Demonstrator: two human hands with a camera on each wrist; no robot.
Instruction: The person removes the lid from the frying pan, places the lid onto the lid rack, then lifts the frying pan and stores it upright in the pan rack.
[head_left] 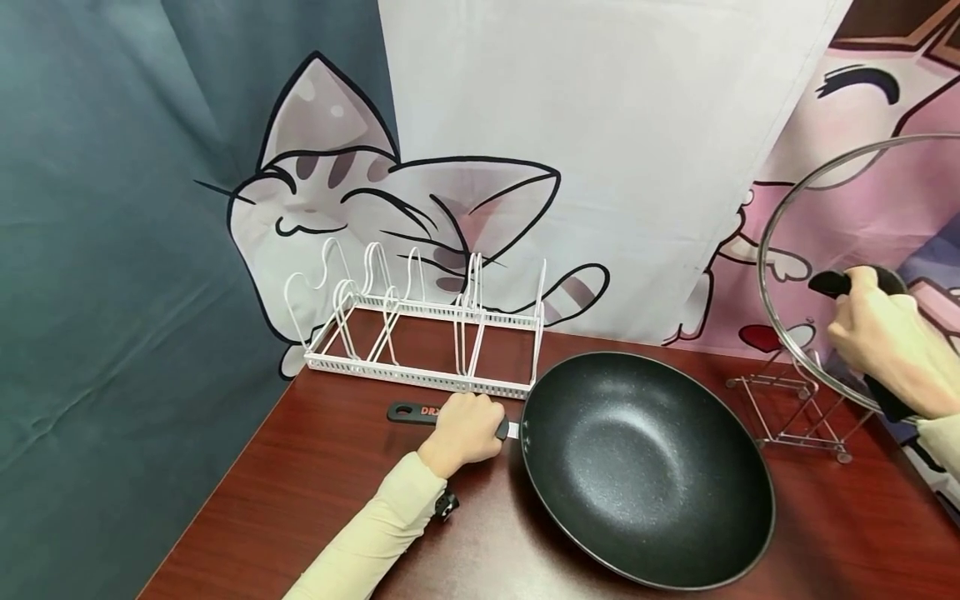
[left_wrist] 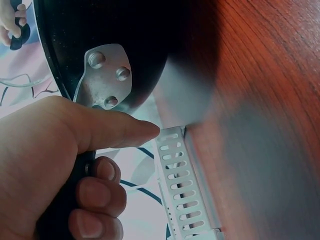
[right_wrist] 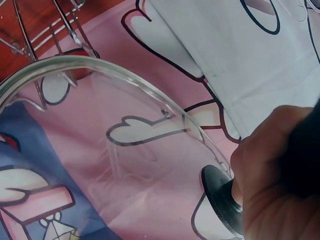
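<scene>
My left hand (head_left: pixel 467 429) grips the black handle (head_left: pixel 411 412) of a dark wok-shaped frying pan (head_left: pixel 637 475), its open side facing up. Three rivets on the metal handle bracket (left_wrist: pixel 104 75) show in the left wrist view, with the index finger pointing along the white rack's end. At the right, my right hand (head_left: pixel 873 333) holds a clear glass lid (head_left: pixel 767 250) by its black knob (right_wrist: pixel 220 200). The lid is raised and stands nearly upright, partly cut off by the head view's edge. Its metal rim overlaps the small wire rack in this view.
Behind the pan handle stands a white rack (head_left: pixel 420 379) with several upright wire dividers. A small metal wire rack (head_left: pixel 802 437) sits at the right of the brown table (head_left: pixel 300 492). Cat-patterned cloth (head_left: pixel 600 100) hangs along the back.
</scene>
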